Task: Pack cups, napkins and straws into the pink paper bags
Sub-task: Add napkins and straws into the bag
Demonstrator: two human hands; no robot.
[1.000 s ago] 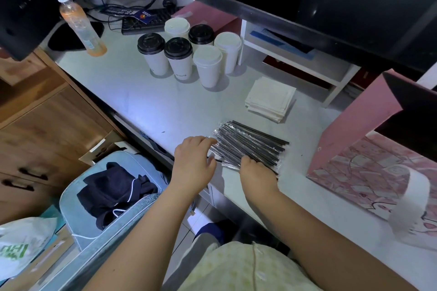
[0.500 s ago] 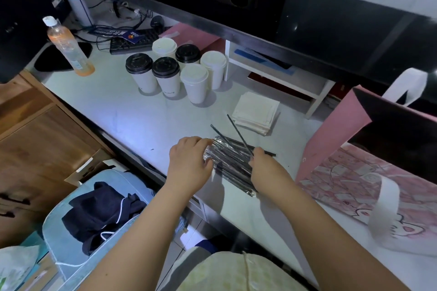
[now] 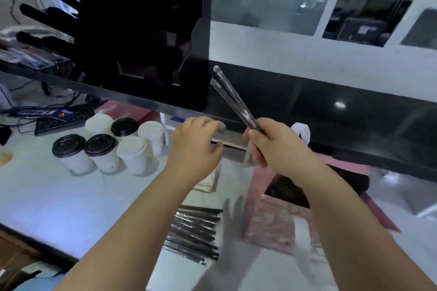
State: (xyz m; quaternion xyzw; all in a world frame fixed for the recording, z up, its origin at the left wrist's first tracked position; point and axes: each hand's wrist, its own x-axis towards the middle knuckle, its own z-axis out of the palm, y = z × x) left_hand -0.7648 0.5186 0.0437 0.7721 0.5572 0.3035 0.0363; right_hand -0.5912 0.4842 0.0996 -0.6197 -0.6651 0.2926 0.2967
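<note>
Many wrapped straws (image 3: 194,234) lie in a loose pile at lower centre, on the white table (image 3: 47,196), with the pink paper bag (image 3: 276,220) standing just to their right, mouth open upward. We judge these straws very light and thin, stiff enough to lift by one end yet easy to kink, and their glossy wrappers likely slide over each other, so a firm pinch near the lower third seems best. A napkin stack (image 3: 209,183) peeks out under our left hand (image 3: 194,149), which hovers with fingers loosely spread, holding nothing. Our right hand (image 3: 272,146) at centre right curls round the lower ends of what look like two held straws (image 3: 233,99), which slant up and left above the bag. Six lidded cups (image 3: 106,149) stand at centre left, three lids black, three white. The bag's print shows a pattern but no words we can read; a blue card (image 3: 60,112) on the keyboard (image 3: 71,120) is too blurred to read.
</note>
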